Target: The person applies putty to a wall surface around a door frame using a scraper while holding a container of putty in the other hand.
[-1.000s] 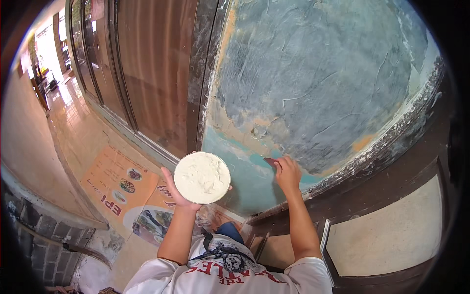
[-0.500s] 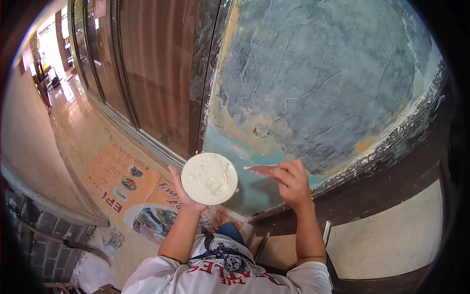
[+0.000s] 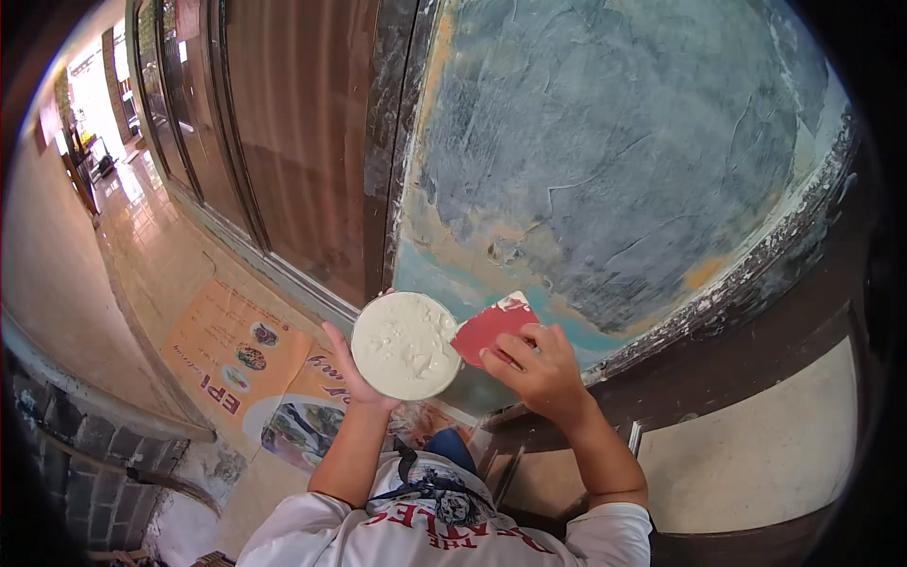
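The left hand (image 3: 354,378) cups the bowl (image 3: 406,345) of white filler; the right hand (image 3: 539,369) grips the red scraper (image 3: 491,326) at the bowl's rim. Best scoop shallowly, keeping the bowl level.

We see even daylight, glare far left of the hands — edges bend and darken, focus sharp.

The left hand (image 3: 351,370) holds a putty-filled bowl (image 3: 406,345); the right hand (image 3: 537,370) dips a red scraper (image 3: 491,326).
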Motion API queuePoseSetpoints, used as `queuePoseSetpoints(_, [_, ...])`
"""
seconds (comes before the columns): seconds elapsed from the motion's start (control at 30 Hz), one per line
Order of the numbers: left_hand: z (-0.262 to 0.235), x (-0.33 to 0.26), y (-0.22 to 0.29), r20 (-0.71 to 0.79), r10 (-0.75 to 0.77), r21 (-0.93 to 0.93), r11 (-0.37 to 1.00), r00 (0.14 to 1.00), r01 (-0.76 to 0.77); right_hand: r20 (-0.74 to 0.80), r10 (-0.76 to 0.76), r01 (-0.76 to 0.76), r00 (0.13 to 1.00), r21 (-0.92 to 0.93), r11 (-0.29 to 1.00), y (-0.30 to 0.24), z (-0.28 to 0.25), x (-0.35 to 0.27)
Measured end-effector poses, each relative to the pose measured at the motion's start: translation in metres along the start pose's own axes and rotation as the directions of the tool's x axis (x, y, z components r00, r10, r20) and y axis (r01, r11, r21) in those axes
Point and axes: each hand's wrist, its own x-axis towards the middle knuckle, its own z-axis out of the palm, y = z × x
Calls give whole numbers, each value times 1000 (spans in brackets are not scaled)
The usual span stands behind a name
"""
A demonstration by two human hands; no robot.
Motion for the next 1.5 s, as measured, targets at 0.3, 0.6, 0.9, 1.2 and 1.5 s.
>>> queuePoseSetpoints(0.3, [-1, 0, -1, 73, -21, -47, 999, 997, 25, -102, 32, -31, 994, 13, 999, -9, 13, 2])
queuePoseSetpoints(0.6, [-8, 3, -3, 38, -63, -41, 997, 997, 65, -138, 118, -121, 983, -7, 993, -9, 17, -6])
queuePoseSetpoints(0.9, [-11, 11, -13, 18, -159, -77, 984, 987, 160, -172, 215, -222, 961, -24, 975, -3, 21, -18])
queuePoseSetpoints(1.2, [-24, 23, -24, -17, -194, -53, 980, 981, 193, -290, 532, -517, 796, 134, 846, 47, 48, -38])
queuePoseSetpoints(1.5, [-20, 38, -21, 40, -232, -93, 968, 972, 235, -131, 739, -701, 660, 244, 670, 91, 122, -93])
